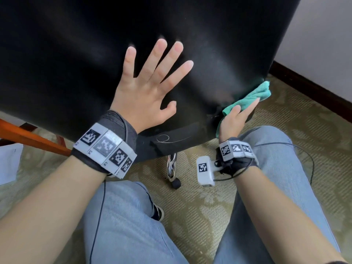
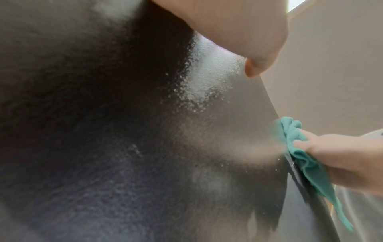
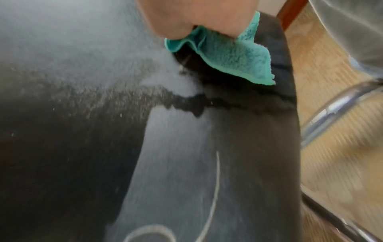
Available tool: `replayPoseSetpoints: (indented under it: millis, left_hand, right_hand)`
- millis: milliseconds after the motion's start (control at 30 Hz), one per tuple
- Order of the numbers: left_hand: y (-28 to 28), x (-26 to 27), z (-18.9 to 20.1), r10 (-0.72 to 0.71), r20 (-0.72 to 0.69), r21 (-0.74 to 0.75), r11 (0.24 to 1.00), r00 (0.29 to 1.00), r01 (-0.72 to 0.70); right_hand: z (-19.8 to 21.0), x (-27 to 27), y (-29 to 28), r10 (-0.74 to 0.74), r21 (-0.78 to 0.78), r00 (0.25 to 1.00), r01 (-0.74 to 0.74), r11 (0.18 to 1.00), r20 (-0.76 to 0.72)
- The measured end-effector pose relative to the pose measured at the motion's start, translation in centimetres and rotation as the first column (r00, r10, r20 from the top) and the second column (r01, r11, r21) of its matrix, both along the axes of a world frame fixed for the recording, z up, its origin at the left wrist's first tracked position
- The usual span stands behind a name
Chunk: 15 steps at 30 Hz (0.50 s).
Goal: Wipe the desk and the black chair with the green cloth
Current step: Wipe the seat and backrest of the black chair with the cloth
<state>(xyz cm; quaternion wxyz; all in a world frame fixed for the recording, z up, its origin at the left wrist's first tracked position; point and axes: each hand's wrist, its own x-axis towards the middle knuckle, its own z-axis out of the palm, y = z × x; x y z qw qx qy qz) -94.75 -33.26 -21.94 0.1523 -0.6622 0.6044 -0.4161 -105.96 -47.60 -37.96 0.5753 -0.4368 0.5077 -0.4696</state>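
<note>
The black chair (image 1: 76, 63) fills the upper head view, its glossy back facing me. My left hand (image 1: 150, 88) lies flat on the back with fingers spread and holds nothing. My right hand (image 1: 238, 115) holds the green cloth (image 1: 257, 92) against the chair back's lower right edge. The left wrist view shows that hand (image 2: 342, 160) with its fingers on the cloth (image 2: 306, 163) at the chair's (image 2: 103, 131) edge. In the right wrist view the cloth (image 3: 234, 57) is tucked under the hand (image 3: 196, 14) and hangs over the black surface (image 3: 62, 131). The desk top is out of view.
A chrome chair leg with a black castor (image 1: 172, 168) stands on the patterned carpet (image 1: 209, 206) between my knees (image 1: 123, 225). An orange-brown wooden bar (image 1: 28, 136) and white paper (image 1: 9, 162) are at the left. A white wall with dark skirting (image 1: 314, 88) runs behind at the right.
</note>
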Motion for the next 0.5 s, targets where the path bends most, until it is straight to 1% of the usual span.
replayPoseSetpoints:
  millis: [100,200,300,367,400,433,500]
  left_hand:
    - [0.1,-0.1,0.0,0.009,0.013,-0.001,1.000,1.000,-0.009]
    - [0.1,0.0,0.0,0.006,0.006,-0.010,1.000,1.000,-0.006]
    - [0.1,0.0,0.1,0.014,0.020,-0.011,1.000,1.000,-0.014]
    - [0.2,0.0,0.0,0.024,0.030,-0.005,1.000,0.999,-0.023]
    - [0.3,0.0,0.0,0.025,0.027,-0.003,1.000,0.999,-0.024]
    - [0.3,0.1,0.0,0.024,0.022,-0.003,1.000,0.999,-0.023]
    - [0.3,0.0,0.1,0.022,0.015,0.000,1.000,1.000,-0.022]
  right_hand:
    - [-1.1,0.7,2.7,0.051,0.121,0.999,-0.049,0.991,-0.009]
    - [-1.6,1.3,4.8,0.058,0.266,0.998,-0.063,0.962,0.028]
    - [-1.3,1.2,5.6,0.085,0.341,0.994,-0.103,0.934,0.067]
    - [-0.7,1.0,5.5,0.109,0.333,0.991,-0.128,0.934,0.073]
    - [-0.2,1.0,5.3,0.113,0.299,0.991,-0.130,0.945,0.073]
    - [0.1,1.0,5.0,0.115,0.236,0.992,-0.126,0.964,0.061]
    - [0.9,0.8,4.1,0.128,0.061,0.992,-0.129,0.990,0.019]
